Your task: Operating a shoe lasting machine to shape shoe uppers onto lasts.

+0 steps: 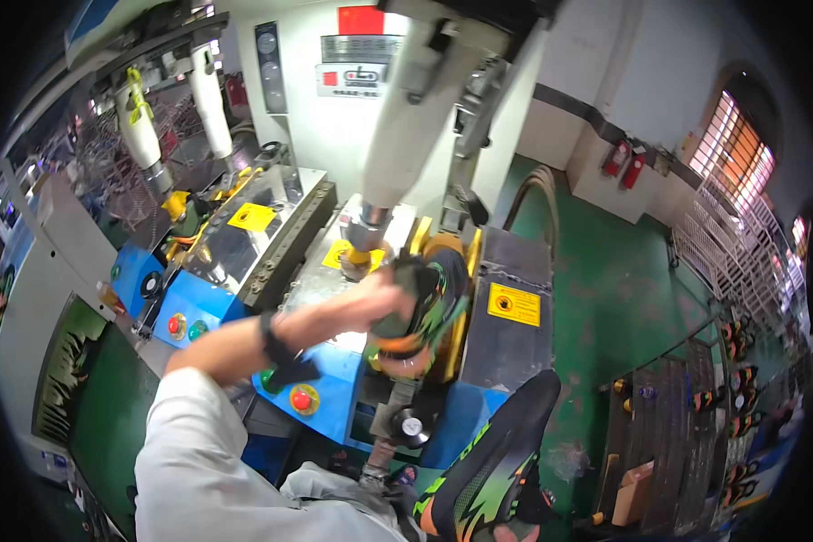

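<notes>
My left hand, blurred by motion, reaches across to a black, green and orange shoe upper set in the machine. It touches the dark part of that upper, but its fingers are too smeared to make out. A dark band circles my left wrist. Close to me, at the lower edge, my right hand is closed on a second shoe upper of the same colours. Only some of its fingers show; the toe of this upper points up and away from me.
Above the upper in the machine hangs a pale cylinder arm. A blue panel carries a red button. To the right are a dark machine block and a rack near more shoes. A similar station stands left.
</notes>
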The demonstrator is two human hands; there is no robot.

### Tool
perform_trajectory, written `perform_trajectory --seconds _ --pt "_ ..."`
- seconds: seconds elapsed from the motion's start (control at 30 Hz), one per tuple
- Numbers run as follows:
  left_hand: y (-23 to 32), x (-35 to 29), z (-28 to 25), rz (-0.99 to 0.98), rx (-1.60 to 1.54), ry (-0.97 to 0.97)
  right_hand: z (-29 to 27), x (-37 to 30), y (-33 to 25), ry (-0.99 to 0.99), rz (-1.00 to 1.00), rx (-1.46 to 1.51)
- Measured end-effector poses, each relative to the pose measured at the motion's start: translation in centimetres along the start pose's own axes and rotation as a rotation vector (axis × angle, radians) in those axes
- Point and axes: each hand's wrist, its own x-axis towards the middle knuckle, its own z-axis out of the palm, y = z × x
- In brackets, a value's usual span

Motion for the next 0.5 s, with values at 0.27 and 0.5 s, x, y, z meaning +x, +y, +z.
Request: perform_trajectory --seconds 0.27,0.5 --pt "-9.7 -29.2 2.2 0.269 -1.216 0.396 11.4 15.3 -6.2 -0.304 0.465 0.109" --pt "-16.6 -40.6 9.2 0.134 -1.398 1.262 27.5 28.4 -3.5 -0.268 -0.040 -0.868"
